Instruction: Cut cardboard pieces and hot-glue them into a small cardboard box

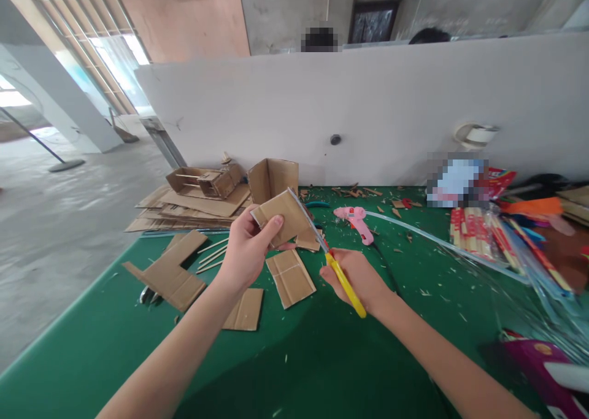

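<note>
Two forearms (188, 339), left grip (243, 244) around one cardboard piece (292, 213), right grip (363, 278) around one pair of scissors (331, 258)

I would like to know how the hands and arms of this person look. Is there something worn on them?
Both the left hand and the right hand are bare, without gloves. The left forearm and right forearm look slim, with no sleeve, watch or bracelet showing. Some fingers are hidden, so I cannot rule out a ring.

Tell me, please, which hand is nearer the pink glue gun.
Right: the right hand, holding scissors, is just this side of the glue gun; the left hand is farther off, leftward.
</note>
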`<state>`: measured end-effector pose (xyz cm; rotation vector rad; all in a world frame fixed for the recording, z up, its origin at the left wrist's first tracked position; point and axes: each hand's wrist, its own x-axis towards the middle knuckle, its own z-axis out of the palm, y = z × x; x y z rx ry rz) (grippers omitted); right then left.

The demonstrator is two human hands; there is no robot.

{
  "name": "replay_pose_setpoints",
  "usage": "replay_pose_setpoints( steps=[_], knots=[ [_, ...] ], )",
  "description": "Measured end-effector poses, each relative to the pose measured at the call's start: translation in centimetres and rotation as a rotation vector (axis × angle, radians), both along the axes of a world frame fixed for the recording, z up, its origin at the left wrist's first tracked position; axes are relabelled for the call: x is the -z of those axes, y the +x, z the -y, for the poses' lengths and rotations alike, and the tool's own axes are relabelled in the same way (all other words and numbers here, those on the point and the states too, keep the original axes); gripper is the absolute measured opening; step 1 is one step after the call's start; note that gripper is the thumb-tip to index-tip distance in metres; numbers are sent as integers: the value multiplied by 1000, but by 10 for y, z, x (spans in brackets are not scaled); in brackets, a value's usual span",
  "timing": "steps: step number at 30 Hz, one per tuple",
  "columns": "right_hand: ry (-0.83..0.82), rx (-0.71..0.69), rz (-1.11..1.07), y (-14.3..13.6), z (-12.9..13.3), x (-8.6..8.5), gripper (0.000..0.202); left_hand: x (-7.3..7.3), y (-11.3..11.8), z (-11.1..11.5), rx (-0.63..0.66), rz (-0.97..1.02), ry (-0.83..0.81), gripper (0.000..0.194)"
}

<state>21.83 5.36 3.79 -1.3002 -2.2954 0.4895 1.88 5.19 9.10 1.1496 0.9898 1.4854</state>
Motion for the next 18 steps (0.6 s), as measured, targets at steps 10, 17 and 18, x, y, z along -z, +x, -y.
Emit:
replay_pose_setpoints(
  steps=[10,17,18],
  knots=[
    [163,78,-26,2,-1,-2,41,-6,11,0,81,-53,40,28],
    [158,274,-411,11,-11,-22,52,-20,33,-26,78,11,80,28],
    [88,298,-534,12,-13,-24,53,-21,34,-28,71,41,80,28]
  ],
)
